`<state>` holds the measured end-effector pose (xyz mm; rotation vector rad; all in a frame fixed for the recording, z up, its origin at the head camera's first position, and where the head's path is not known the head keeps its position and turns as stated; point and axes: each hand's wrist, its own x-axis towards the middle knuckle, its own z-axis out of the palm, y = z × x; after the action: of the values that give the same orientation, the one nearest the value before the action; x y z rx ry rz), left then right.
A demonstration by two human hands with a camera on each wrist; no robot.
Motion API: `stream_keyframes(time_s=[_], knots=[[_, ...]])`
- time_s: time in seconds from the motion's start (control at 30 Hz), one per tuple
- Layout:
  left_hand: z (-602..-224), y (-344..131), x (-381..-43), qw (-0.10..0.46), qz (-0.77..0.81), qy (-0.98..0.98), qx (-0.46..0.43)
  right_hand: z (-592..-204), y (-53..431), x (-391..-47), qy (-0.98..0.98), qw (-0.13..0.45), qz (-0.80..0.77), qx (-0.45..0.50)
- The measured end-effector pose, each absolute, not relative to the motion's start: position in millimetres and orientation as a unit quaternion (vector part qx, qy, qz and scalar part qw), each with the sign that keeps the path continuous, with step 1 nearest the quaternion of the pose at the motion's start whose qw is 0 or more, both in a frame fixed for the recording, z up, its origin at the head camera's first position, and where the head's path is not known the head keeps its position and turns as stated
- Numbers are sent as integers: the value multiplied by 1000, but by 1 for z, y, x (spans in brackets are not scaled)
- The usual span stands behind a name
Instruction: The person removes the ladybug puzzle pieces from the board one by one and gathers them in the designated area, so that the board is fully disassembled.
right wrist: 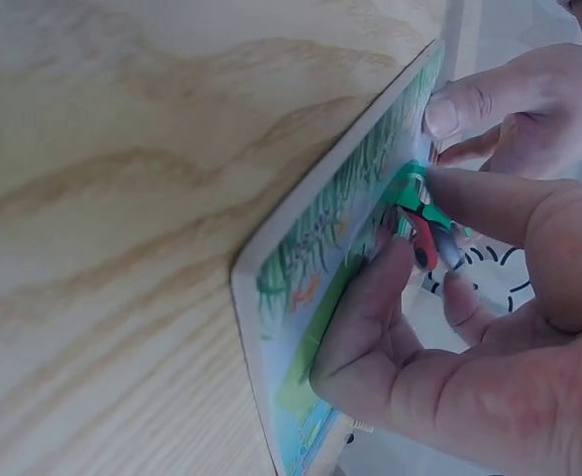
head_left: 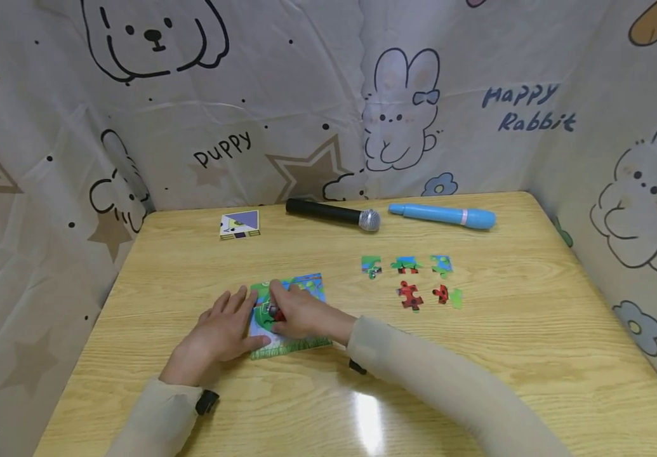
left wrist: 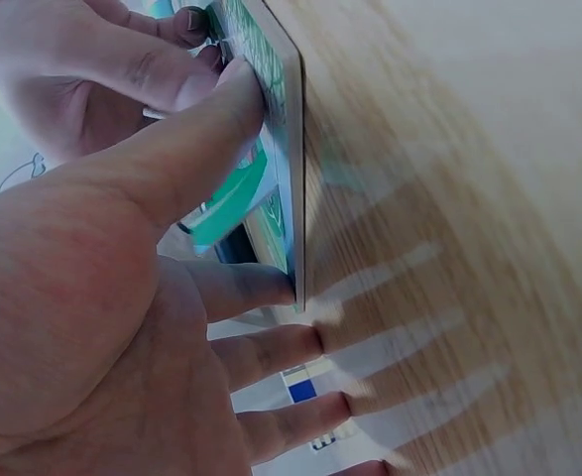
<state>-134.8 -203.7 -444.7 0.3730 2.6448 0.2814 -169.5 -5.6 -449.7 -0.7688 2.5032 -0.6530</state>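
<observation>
A picture puzzle board [head_left: 294, 346] with a grassy lower border lies at the left-centre of the table. My left hand [head_left: 216, 333] steadies its left side, the thumb on the board's face and the extended fingers along the edge and tabletop. Over the middle of the board, my right hand [head_left: 305, 312] pinches a small puzzle piece [right wrist: 421, 223] in green, red and dark grey. In the right wrist view this piece stands tilted against the board's surface between thumb and fingers. My hands cover much of the board's picture.
Several loose puzzle pieces [head_left: 409, 296] lie to the right of the board in two rows. Behind are a small card box [head_left: 239, 225], a black microphone [head_left: 325, 212] with a silver head and a blue microphone [head_left: 444, 216]. A printed curtain [head_left: 317, 95] encloses the table.
</observation>
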Motion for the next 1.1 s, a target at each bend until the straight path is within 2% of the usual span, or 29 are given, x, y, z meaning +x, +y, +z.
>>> stream_keyframes(time_s=[0.27, 0.57, 0.9, 1.1], knots=[[-443, -202, -134, 223, 107, 959, 140, -451, -6, -172, 905, 232, -234, -270], [-444, -202, -135, 225, 102, 960, 129, -457, 11, -181, 864, 214, -333, -311], [-445, -201, -133, 225, 110, 961, 120, -453, 65, -190, 844, 189, -426, -267], [-445, -202, -133, 222, 114, 961, 120, -447, 110, -198, 862, 189, -394, -256]])
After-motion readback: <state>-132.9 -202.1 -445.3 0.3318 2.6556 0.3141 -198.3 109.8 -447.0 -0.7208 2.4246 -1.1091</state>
